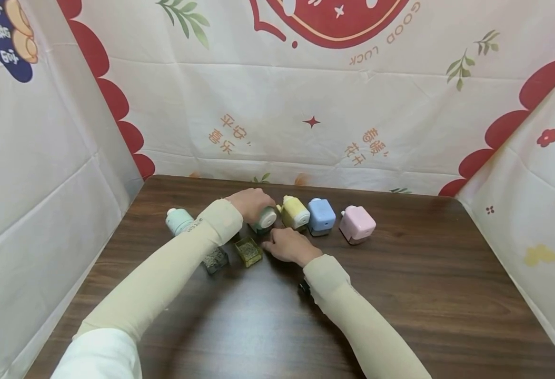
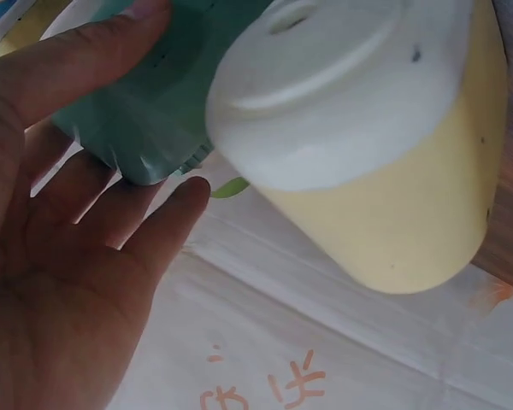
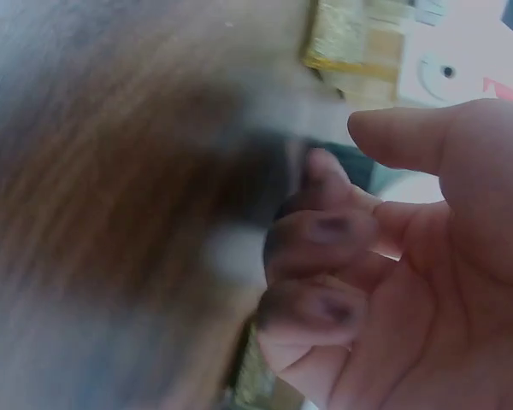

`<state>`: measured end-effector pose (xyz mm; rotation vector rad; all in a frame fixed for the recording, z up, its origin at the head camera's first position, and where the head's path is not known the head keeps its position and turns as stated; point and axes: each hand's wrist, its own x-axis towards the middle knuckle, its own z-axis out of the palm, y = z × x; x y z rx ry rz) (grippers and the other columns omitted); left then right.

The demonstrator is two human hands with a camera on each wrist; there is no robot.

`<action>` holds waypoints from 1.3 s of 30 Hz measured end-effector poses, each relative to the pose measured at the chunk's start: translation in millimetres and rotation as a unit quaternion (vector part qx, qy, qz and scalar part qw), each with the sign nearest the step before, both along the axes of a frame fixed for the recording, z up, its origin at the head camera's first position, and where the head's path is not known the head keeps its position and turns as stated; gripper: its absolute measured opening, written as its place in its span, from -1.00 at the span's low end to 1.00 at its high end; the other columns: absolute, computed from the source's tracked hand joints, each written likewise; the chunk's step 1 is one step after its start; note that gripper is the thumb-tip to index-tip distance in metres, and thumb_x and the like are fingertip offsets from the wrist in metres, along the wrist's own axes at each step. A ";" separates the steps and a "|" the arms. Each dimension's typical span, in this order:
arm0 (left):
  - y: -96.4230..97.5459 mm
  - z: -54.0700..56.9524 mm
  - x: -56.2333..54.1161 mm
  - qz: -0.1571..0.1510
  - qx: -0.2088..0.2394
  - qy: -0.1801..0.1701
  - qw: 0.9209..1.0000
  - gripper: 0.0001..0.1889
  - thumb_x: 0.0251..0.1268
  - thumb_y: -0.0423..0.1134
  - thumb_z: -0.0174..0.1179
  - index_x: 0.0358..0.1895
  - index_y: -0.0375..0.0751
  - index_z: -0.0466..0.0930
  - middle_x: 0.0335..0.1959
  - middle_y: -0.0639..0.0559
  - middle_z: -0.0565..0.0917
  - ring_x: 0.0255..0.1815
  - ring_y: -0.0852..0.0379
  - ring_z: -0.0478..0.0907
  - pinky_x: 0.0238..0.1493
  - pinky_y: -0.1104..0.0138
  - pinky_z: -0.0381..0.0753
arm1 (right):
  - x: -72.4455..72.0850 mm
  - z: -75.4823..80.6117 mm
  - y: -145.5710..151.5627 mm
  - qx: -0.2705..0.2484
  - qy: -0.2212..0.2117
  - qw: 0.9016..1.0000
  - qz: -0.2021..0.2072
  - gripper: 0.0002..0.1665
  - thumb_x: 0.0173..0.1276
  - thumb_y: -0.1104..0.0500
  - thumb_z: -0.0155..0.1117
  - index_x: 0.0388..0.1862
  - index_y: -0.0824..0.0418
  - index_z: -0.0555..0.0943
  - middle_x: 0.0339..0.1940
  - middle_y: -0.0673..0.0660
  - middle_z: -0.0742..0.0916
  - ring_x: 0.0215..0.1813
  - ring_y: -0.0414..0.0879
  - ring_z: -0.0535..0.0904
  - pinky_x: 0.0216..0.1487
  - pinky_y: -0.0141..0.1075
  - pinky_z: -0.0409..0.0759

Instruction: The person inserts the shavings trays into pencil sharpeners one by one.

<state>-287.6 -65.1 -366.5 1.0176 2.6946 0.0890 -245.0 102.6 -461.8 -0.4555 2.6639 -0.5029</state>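
Note:
In the head view, my left hand grips a dark green and white pencil sharpener. The left wrist view shows the thumb over its green body and the fingers beneath. Close beside it is a yellow pencil sharpener with a white end. My right hand is low over the table, just in front of the green sharpener. Its fingers are curled and its thumb is apart. A dark blurred shape overlaps the fingertips; I cannot tell whether they hold it.
A yellow shavings drawer and a dark one lie on the brown table in front of my left hand. A mint sharpener stands at the left. Blue and pink sharpeners stand at the right.

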 end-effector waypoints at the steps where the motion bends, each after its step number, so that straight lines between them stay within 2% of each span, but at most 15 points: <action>1: -1.2 0.5 -0.2 0.000 0.002 -0.003 1.000 -0.48 0.37 -0.49 0.40 0.38 -0.16 0.69 0.18 -0.15 0.79 0.10 -0.11 0.76 0.09 0.09 0.78 | 6.4 10.3 1.0 -0.006 0.005 1.000 -0.001 -0.61 0.70 -0.18 0.15 -0.19 0.08 0.61 -0.36 0.04 0.69 -0.37 -0.06 0.62 -0.31 -0.12 0.58; 4: -4.1 2.0 -1.9 -0.006 0.005 -0.015 1.000 -0.41 0.31 -0.53 0.41 0.42 -0.18 0.64 0.28 -0.16 0.74 0.17 -0.12 0.74 0.12 0.10 0.77 | 17.3 28.0 3.3 -0.015 0.029 0.999 -0.005 -0.65 0.70 -0.13 0.17 -0.21 0.08 0.59 -0.39 0.02 0.67 -0.40 -0.09 0.59 -0.34 -0.18 0.53; 5: -5.2 2.7 -2.5 -0.009 0.005 -0.020 1.000 -0.37 0.30 -0.54 0.42 0.45 -0.19 0.61 0.37 -0.18 0.69 0.25 -0.14 0.71 0.14 0.10 0.76 | 24.1 41.1 -0.5 -0.009 0.030 0.999 -0.015 -0.69 0.70 -0.06 0.21 -0.22 0.11 0.59 -0.39 0.04 0.68 -0.40 -0.08 0.61 -0.34 -0.18 0.54; 9: -10.2 6.7 -4.9 -0.022 0.016 -0.038 0.999 -0.27 0.29 -0.45 0.47 0.55 -0.22 0.50 0.63 -0.25 0.43 0.60 -0.24 0.44 0.37 0.06 0.66 | 30.4 53.6 -3.1 -0.013 0.062 0.998 -0.011 -0.73 0.68 -0.06 0.24 -0.15 0.10 0.61 -0.35 0.00 0.69 -0.36 -0.11 0.61 -0.31 -0.17 0.57; 11: -13.8 10.4 -5.1 -0.021 0.026 -0.042 0.999 -0.24 0.31 -0.36 0.51 0.58 -0.22 0.47 0.67 -0.26 0.35 0.68 -0.27 0.32 0.49 0.03 0.57 | 33.6 58.9 -5.6 -0.018 0.078 0.997 -0.006 -0.73 0.67 -0.06 0.26 -0.07 0.13 0.63 -0.29 0.02 0.72 -0.31 -0.09 0.64 -0.26 -0.12 0.62; 14: -19.5 17.6 -4.2 -0.013 0.045 -0.040 0.998 -0.24 0.30 -0.29 0.54 0.57 -0.24 0.48 0.60 -0.24 0.46 0.62 -0.25 0.41 0.52 0.01 0.54 | 39.2 64.9 -10.1 -0.019 0.103 0.994 0.001 -0.62 0.64 -0.08 0.30 0.10 0.21 0.66 -0.13 0.10 0.78 -0.16 0.00 0.72 -0.14 -0.02 0.70; 17: -25.7 24.9 -2.2 0.002 0.058 -0.031 0.998 -0.29 0.29 -0.39 0.47 0.54 -0.25 0.51 0.50 -0.23 0.58 0.49 -0.21 0.54 0.42 0.04 0.62 | 44.8 68.0 -14.7 -0.016 0.114 0.993 -0.003 -0.47 0.62 -0.12 0.32 0.25 0.27 0.63 0.05 0.20 0.80 -0.01 0.11 0.78 -0.06 0.08 0.74; 19: -29.9 28.5 -1.1 0.008 0.062 -0.024 0.998 -0.31 0.28 -0.48 0.41 0.52 -0.26 0.53 0.45 -0.25 0.61 0.44 -0.20 0.57 0.34 0.06 0.67 | 48.2 68.3 -18.1 -0.010 0.117 0.993 -0.005 -0.39 0.60 -0.18 0.33 0.32 0.27 0.60 0.13 0.21 0.79 0.06 0.14 0.79 -0.04 0.13 0.75; 22: -37.0 32.5 0.0 0.013 0.054 -0.012 0.998 -0.34 0.31 -0.49 0.39 0.51 -0.26 0.54 0.47 -0.28 0.56 0.46 -0.21 0.54 0.33 0.04 0.68 | 53.1 65.1 -23.6 0.001 0.117 0.993 0.002 -0.30 0.58 -0.25 0.33 0.37 0.26 0.58 0.16 0.22 0.79 0.02 0.16 0.81 -0.09 0.15 0.77; 26: -45.6 37.0 2.3 0.020 0.040 -0.005 0.999 -0.35 0.34 -0.42 0.43 0.51 -0.26 0.54 0.52 -0.29 0.49 0.51 -0.23 0.49 0.37 -0.02 0.66 | 58.8 54.4 -30.9 0.024 0.121 0.992 0.014 -0.24 0.52 -0.34 0.35 0.29 0.27 0.61 0.05 0.19 0.80 -0.14 0.15 0.81 -0.20 0.10 0.77; 28: -48.6 39.3 3.9 0.023 0.033 -0.006 0.999 -0.35 0.32 -0.46 0.42 0.50 -0.25 0.55 0.53 -0.28 0.49 0.51 -0.24 0.49 0.35 -0.01 0.67 | 61.1 48.7 -34.6 0.031 0.123 0.992 0.011 -0.24 0.48 -0.38 0.37 0.21 0.25 0.63 -0.01 0.17 0.79 -0.18 0.14 0.80 -0.23 0.09 0.77; 31: -51.5 41.8 6.8 0.031 0.014 -0.022 0.999 -0.31 0.28 -0.61 0.30 0.51 -0.19 0.57 0.54 -0.25 0.49 0.54 -0.23 0.48 0.15 0.09 0.72 | 63.9 42.1 -39.7 0.037 0.128 0.991 0.001 -0.22 0.43 -0.41 0.41 0.17 0.24 0.65 -0.01 0.17 0.78 -0.15 0.16 0.80 -0.19 0.11 0.77; 34: -53.2 41.3 10.2 0.037 -0.016 -0.050 0.998 -0.25 0.30 -0.70 0.17 0.55 -0.14 0.53 0.56 -0.24 0.48 0.54 -0.21 0.47 -0.10 0.21 0.64 | 65.8 38.4 -43.9 0.039 0.134 0.990 -0.008 -0.22 0.41 -0.41 0.44 0.15 0.24 0.65 0.00 0.17 0.78 -0.10 0.20 0.80 -0.15 0.14 0.77; 36: -53.8 39.9 12.4 0.040 -0.031 -0.067 0.996 -0.23 0.33 -0.71 0.12 0.60 -0.14 0.46 0.58 -0.25 0.45 0.57 -0.20 0.43 -0.14 0.24 0.56 | 66.6 36.6 -46.0 0.042 0.138 0.989 -0.012 -0.23 0.41 -0.39 0.45 0.15 0.25 0.66 0.00 0.17 0.78 -0.08 0.21 0.80 -0.13 0.14 0.76; 39: -54.6 37.7 15.3 0.042 -0.041 -0.075 0.995 -0.22 0.34 -0.73 0.07 0.62 -0.18 0.43 0.58 -0.26 0.46 0.60 -0.18 0.41 -0.05 0.23 0.54 | 67.1 34.3 -48.1 0.051 0.141 0.989 -0.017 -0.27 0.42 -0.36 0.46 0.12 0.25 0.67 -0.03 0.17 0.77 -0.08 0.21 0.80 -0.13 0.13 0.76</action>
